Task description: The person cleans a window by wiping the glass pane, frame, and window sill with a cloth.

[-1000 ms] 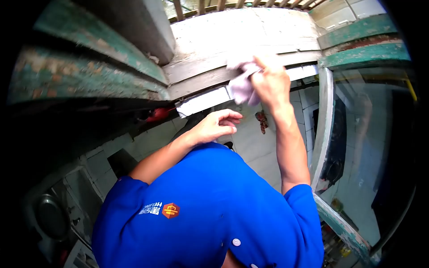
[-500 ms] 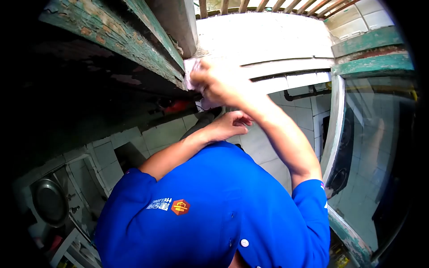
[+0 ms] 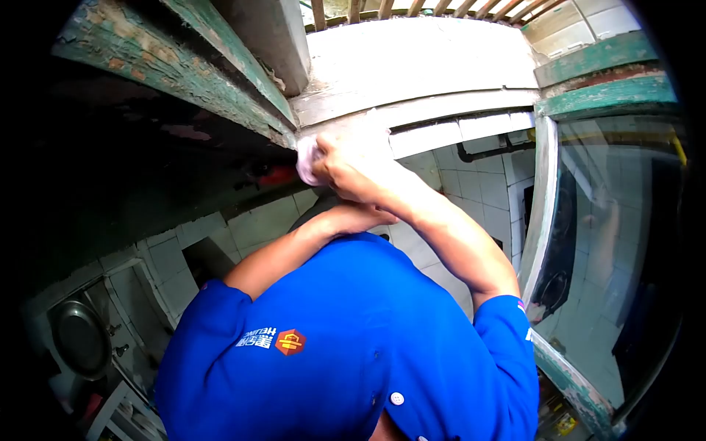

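My right hand (image 3: 344, 167) is closed on a pale pinkish-white cloth (image 3: 307, 160), bunched at its fingertips. The cloth is against or close to the lower corner of the worn window frame (image 3: 283, 134), beside the pale window sill (image 3: 346, 103). My left hand (image 3: 362, 217) is low in front of the blue shirt (image 3: 346, 316), under the right forearm. Its fingers look loosely bent and apart, with nothing visible in them; the forearm hides part of them.
A glazed window sash (image 3: 540, 213) with peeling green paint stands open on the right. Wooden bars (image 3: 415, 9) run beyond the sill. At lower left is a round metal basin (image 3: 81, 338). A dark pipe (image 3: 485, 154) crosses the tiled wall below the sill.
My right hand has moved down and slightly left with the cloth, away from the upright post. My left hand has drawn back a little beneath the right forearm. The view has shifted slightly.
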`<state>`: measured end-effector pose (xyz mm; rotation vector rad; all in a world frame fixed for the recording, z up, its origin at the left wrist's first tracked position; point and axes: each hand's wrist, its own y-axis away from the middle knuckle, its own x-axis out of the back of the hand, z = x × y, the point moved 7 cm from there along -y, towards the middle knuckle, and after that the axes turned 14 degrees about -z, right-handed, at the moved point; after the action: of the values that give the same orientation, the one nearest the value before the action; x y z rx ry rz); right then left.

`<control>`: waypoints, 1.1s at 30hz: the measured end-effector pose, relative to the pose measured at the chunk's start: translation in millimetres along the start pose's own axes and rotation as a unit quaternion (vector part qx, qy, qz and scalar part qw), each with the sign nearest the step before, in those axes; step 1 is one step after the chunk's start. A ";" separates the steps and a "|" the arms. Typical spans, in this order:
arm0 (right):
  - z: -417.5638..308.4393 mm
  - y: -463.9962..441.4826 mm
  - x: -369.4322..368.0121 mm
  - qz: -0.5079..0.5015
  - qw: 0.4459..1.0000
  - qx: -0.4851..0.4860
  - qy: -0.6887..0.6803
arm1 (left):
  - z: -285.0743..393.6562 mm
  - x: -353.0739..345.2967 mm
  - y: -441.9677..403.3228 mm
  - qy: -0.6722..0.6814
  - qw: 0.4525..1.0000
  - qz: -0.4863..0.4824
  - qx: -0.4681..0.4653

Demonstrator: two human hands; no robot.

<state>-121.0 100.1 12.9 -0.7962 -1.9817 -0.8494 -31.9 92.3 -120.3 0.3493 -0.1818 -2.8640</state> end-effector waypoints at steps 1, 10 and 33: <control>6.4 11.9 2.7 -0.045 0.998 -0.034 0.028 | 12.9 1.8 2.0 0.001 1.000 -0.001 0.000; -7.6 48.3 61.7 0.119 0.993 -0.014 -0.013 | -10.4 -14.7 2.7 0.387 0.910 -0.113 0.099; 199.8 218.2 62.0 0.365 0.800 -0.475 -0.027 | 43.6 1.3 -2.4 0.046 0.986 -0.106 0.122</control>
<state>-67.1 396.5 37.9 -1.9937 -0.9791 -1.3029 -44.6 98.3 -79.0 0.5787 -0.5085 -3.0299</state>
